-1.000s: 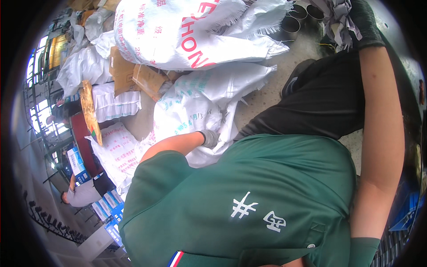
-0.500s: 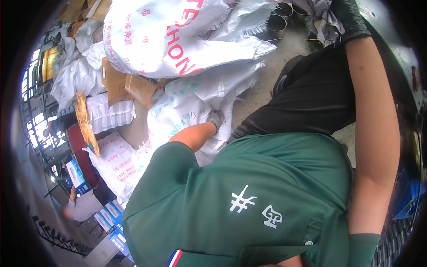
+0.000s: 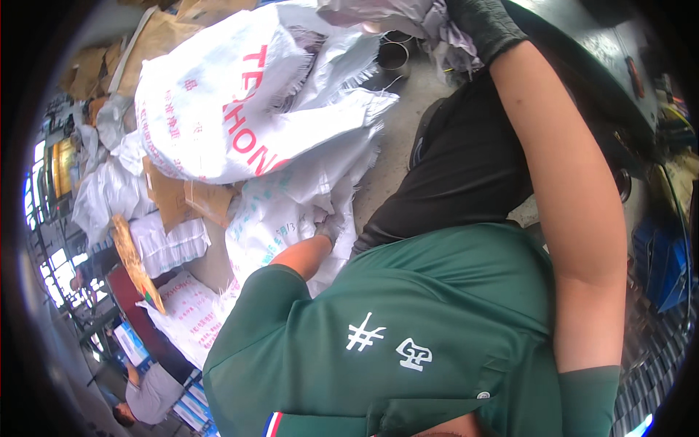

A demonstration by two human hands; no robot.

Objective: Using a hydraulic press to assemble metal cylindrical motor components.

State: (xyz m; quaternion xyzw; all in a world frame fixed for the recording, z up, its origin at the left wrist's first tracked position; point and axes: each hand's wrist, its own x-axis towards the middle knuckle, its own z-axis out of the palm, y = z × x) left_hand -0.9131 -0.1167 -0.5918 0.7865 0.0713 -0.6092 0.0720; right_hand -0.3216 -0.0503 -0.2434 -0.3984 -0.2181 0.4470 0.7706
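Head view: the left hand (image 3: 332, 229), in a grey glove, is pressed into the folds of a white woven sack (image 3: 287, 218) lying low beside the person's black trousers (image 3: 473, 175); the fingers are buried in the cloth, so I cannot tell whether they pinch it or only rest there. The right hand (image 3: 484, 25), in a dark glove, reaches up to the top edge of the picture and is closed on a bunch of grey crumpled sacking (image 3: 408, 14). Just below that bunch stand open metal cans (image 3: 397, 52) on the concrete floor (image 3: 397, 146), which shows as a narrow bare strip between the sacks and the trousers. A large white sack with red print (image 3: 233, 109) lies across the pile, its frayed edge overhanging the lower sack. Further left lie cardboard pieces (image 3: 196, 200) and more white sacks (image 3: 102, 193). Another person in a grey shirt (image 3: 149, 397) crouches at the lower left rim.
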